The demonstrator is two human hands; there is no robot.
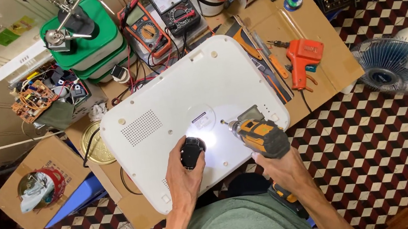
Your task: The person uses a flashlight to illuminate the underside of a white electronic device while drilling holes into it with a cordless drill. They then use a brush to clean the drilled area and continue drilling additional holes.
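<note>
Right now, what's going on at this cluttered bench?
A person is working on a large white plastic panel lying flat on a cardboard-covered table. The right hand grips a yellow and black cordless screwdriver with its tip set against the panel near the middle. The left hand holds a small black flashlight that throws a bright spot beside the tip. An orange soldering gun, multimeters and green tubs lie around it.

free: I'm finding open room across the white panel | blocking: meters, orange soldering gun crowding far edge
</note>
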